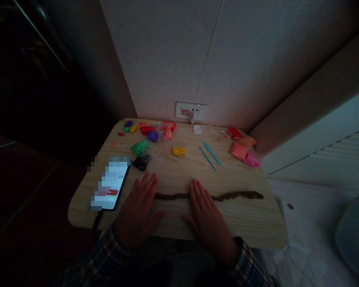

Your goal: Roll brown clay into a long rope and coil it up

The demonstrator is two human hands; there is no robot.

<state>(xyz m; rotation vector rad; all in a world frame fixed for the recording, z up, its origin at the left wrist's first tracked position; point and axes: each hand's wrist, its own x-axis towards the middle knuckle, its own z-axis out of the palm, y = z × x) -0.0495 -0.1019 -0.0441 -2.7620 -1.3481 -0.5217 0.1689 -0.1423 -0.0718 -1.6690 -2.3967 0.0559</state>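
Note:
A long, thin brown roll of modelling clay point(173, 196) lies crosswise on the small wooden table point(173, 223). It is uneven, with a thicker right end. My left hand point(139, 209) lies flat over its left end, fingers stretched out, hiding that part. Flat across the middle of the roll rests my right hand point(208, 213), its fingers stretched out and its thumb apart. Bare roll shows between the hands and to the right of the right hand. Neither hand grips anything.
A lit phone point(112, 183) with a cable lies at left. Behind are bags of green point(140, 148), black point(141, 162) and pink clay point(239, 151), yellow clay point(178, 151), two blue modelling tools point(212, 153) and small fruit-like pieces point(133, 129). A wall socket point(190, 111) sits beyond the table.

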